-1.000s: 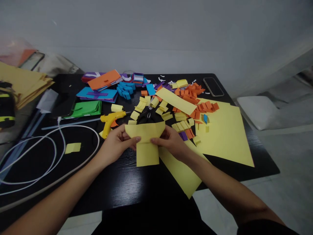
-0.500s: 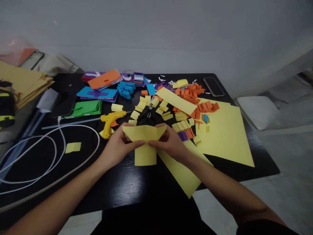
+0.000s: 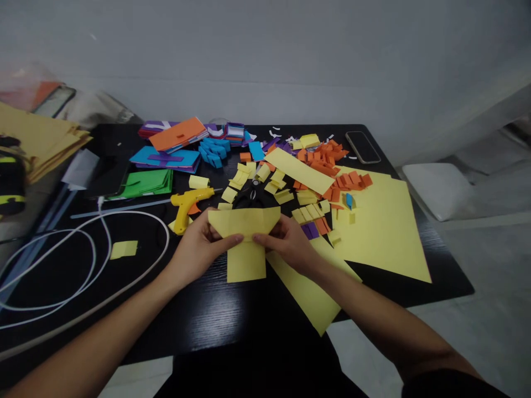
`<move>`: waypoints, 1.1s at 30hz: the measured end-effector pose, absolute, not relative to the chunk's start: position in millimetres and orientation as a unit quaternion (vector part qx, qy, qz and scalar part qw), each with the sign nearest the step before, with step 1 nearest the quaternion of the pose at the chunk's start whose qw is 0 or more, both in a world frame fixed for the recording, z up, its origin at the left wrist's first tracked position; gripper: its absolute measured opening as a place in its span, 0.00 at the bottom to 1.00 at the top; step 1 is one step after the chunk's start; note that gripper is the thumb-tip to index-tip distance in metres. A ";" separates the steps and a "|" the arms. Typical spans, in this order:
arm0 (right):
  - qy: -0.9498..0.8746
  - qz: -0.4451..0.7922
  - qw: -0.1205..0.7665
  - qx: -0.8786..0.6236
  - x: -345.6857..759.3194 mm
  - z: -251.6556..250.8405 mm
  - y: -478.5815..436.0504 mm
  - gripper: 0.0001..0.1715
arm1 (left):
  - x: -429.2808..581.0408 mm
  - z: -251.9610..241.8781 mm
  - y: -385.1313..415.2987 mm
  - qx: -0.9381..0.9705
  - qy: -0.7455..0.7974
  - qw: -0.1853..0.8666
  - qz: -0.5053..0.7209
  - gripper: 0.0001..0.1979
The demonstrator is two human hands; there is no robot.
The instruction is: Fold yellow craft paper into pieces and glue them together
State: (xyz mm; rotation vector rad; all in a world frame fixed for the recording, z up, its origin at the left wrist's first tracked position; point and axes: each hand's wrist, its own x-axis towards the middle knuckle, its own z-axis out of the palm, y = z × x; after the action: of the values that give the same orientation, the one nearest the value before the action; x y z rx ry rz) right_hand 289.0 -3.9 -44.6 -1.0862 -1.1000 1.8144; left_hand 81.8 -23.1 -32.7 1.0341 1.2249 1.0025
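A folded yellow paper [image 3: 246, 260], wide at its top and narrower below, is held between both hands over the front middle of the table. My left hand [image 3: 202, 241] pinches its left side, thumb on the near face. On the right side my right hand [image 3: 289, 243] grips it in the same way, the two thumb tips close together near the crease. Black scissors [image 3: 252, 194] lie just behind the paper. A yellow glue gun [image 3: 186, 207] rests left of them. Small folded yellow pieces [image 3: 240, 178] are scattered around the scissors.
Large yellow sheets [image 3: 385, 232] cover the right side, with orange pieces [image 3: 352, 181] on their far edge. A phone [image 3: 362, 146] lies at the back right. Stacked blue [image 3: 166, 157] and green [image 3: 145, 182] papers sit back left. A white cable [image 3: 93, 243] loops at the left.
The wide upper part of the held paper has tilted up and now shows flatter, with a straighter top edge. Both hands have stayed nearly in place, still gripping it.
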 end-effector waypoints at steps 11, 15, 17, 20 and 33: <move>-0.408 0.732 0.356 -0.414 292.4 -43.7 0.3 0.29 | 80.9 -30.1 -21.4 0.443 0.536 0.575 0.432 0.21; -0.410 0.748 0.338 -0.397 294.9 -40.9 2.7 0.25 | 79.8 -27.3 -20.2 0.443 0.539 0.568 0.437 0.21; -0.415 0.744 0.341 -0.397 295.1 -40.0 2.9 0.26 | 79.9 -26.7 -19.7 0.445 0.540 0.564 0.438 0.21; -0.425 0.729 0.354 -0.403 294.1 -39.7 2.0 0.30 | 80.3 -26.9 -19.7 0.445 0.537 0.563 0.444 0.21; -0.417 0.687 0.407 -0.434 282.4 -51.6 -8.4 0.34 | 86.5 -32.4 -24.2 0.455 0.515 0.573 0.447 0.19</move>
State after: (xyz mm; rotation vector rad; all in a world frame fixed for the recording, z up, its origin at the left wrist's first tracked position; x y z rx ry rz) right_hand 282.4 -8.4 -51.6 -1.0949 -1.0518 1.7309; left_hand 86.5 -24.2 -32.4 1.0674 1.2064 1.0491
